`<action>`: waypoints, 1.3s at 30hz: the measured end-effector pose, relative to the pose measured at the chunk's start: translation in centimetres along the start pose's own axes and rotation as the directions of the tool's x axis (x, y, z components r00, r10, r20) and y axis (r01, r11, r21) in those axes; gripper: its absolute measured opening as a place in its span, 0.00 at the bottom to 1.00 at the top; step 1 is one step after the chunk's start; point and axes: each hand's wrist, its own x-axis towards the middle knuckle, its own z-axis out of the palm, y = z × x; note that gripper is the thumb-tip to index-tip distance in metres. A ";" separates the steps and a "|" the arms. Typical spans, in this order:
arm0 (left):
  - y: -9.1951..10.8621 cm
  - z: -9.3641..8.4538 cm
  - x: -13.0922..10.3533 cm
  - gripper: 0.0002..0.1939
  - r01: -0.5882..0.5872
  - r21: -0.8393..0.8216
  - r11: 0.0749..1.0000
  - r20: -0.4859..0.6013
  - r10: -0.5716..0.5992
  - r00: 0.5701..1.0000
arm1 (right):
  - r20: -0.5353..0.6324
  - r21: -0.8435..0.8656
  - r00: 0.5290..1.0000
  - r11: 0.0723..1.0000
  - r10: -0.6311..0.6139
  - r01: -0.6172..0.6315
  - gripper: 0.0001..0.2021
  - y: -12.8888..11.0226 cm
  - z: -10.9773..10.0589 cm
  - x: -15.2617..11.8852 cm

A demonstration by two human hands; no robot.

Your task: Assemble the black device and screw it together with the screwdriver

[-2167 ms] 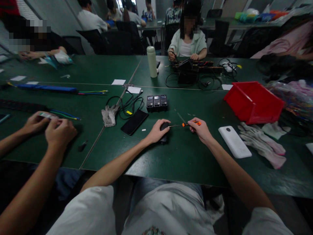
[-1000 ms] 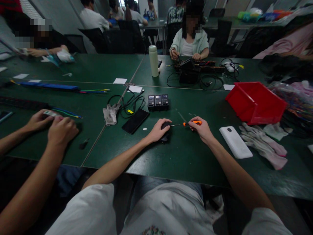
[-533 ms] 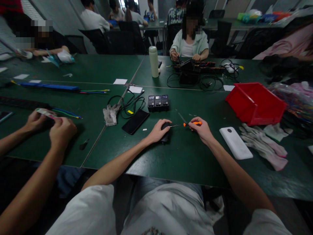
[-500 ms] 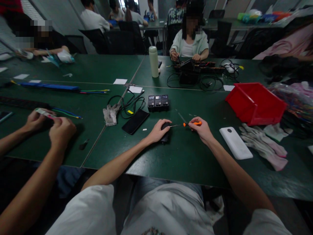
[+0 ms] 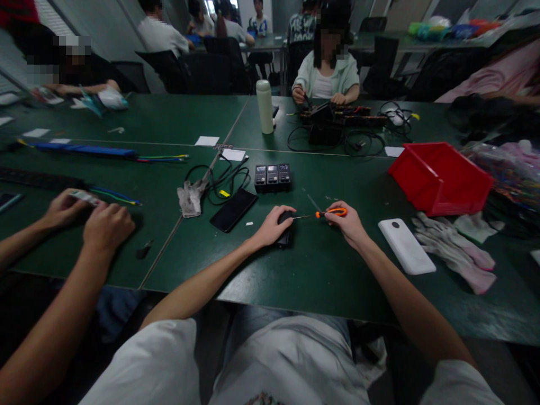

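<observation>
My left hand [image 5: 275, 225] is closed around a small black block-shaped device [image 5: 285, 238] on the green table, hiding much of it. An orange-handled screwdriver [image 5: 336, 212] is gripped in my right hand [image 5: 348, 223], its thin shaft pointing left. The tip meets the right side of the black device beside my left fingers; exactly where it touches is too small to tell. Just beyond my hands stands a row of three black modules [image 5: 272, 178] with small pale labels. A black smartphone [image 5: 234, 210] lies to the left of my left hand.
To the right are a white power bank [image 5: 406, 246], work gloves [image 5: 455, 247] and a red bin [image 5: 441, 179]. Black cables [image 5: 230, 177] and another glove [image 5: 192, 198] lie left. A green bottle [image 5: 265, 107] stands farther back. A co-worker's hands [image 5: 107, 225] are at the left.
My hands, the screwdriver and the black device look practically unmoved. At the left, the co-worker's hands have shifted slightly around a small pale object.
</observation>
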 end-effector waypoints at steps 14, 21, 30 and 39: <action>0.4 -0.1 0.0 0.15 0.035 0.007 0.999 0.017 -0.035 0.999 | -0.007 0.031 0.999 0.999 0.039 -0.039 0.18 -0.1 0.2 -0.1; 0.2 0.0 0.0 0.15 0.011 0.003 1.000 0.010 -0.011 1.000 | -0.028 0.074 0.997 0.995 0.071 -0.069 0.15 0.0 0.3 0.0; 0.1 -0.1 -0.1 0.15 0.021 0.009 1.000 0.014 -0.021 1.000 | -0.041 0.061 0.997 0.996 0.067 -0.064 0.14 -0.3 0.7 -0.2; 0.3 -0.1 -0.1 0.15 0.031 0.004 1.000 0.013 -0.031 0.999 | -0.042 0.043 0.998 0.998 0.049 -0.047 0.14 0.1 0.6 -0.1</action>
